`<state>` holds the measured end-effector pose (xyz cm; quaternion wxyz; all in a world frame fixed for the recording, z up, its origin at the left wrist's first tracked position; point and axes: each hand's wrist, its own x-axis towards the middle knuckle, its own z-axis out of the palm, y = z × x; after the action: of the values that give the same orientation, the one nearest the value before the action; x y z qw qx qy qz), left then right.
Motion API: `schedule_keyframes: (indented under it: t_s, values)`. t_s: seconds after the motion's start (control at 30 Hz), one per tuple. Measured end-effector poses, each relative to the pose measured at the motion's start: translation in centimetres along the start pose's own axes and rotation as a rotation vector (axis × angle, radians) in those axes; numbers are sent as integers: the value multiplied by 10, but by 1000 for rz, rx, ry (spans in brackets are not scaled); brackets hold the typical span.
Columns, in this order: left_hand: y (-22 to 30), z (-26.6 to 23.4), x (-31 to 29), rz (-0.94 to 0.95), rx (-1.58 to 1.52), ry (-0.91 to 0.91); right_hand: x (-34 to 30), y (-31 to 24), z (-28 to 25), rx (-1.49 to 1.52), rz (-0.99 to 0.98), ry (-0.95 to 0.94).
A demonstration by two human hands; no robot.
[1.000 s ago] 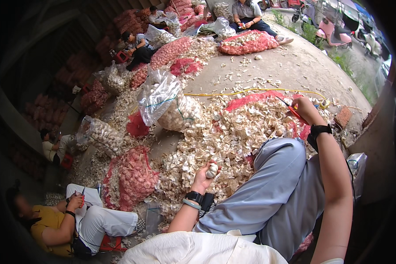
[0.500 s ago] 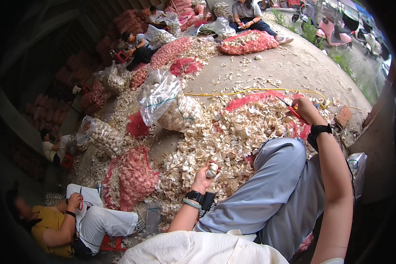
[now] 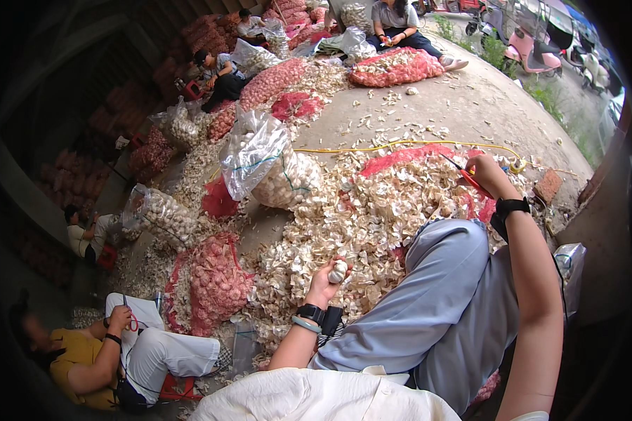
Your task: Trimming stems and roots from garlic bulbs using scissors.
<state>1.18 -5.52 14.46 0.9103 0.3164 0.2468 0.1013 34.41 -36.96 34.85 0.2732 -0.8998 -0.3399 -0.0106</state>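
Observation:
In my left hand (image 3: pixel 323 284) a whitish garlic bulb (image 3: pixel 338 271) is held, the fingers curled around it from below. My right hand (image 3: pixel 489 175) grips a pair of red-handled scissors (image 3: pixel 476 184) out beyond my right knee, blades pointing to the far left. The scissors and the bulb are well apart. Under and around both hands spreads a heap of pale garlic skins and stalks (image 3: pixel 358 228). Red netting (image 3: pixel 407 158) pokes out at the heap's far side.
A clear plastic bag of bulbs (image 3: pixel 288 175) stands beyond the heap, and a red net sack of garlic (image 3: pixel 218 288) lies to the left. A yellow cord (image 3: pixel 400 144) crosses the ground near a brick (image 3: pixel 548 186). A co-worker with scissors (image 3: pixel 98 358) sits at lower left.
My hands, the bulb and the scissors look the same as before. The co-worker at lower left has shifted their hand and scissors slightly.

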Motion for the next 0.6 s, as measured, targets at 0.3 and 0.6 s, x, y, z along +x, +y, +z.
schedule_keyframes:
  t_s: [0.3, 0.6]
  values:
    - [0, 3, -2, -33, -29, 92, 2, 2, 0, -30, -14, -5]
    - [2, 12, -6, -62, -85, 191, 2, 4, 1, -20, -5, -10]
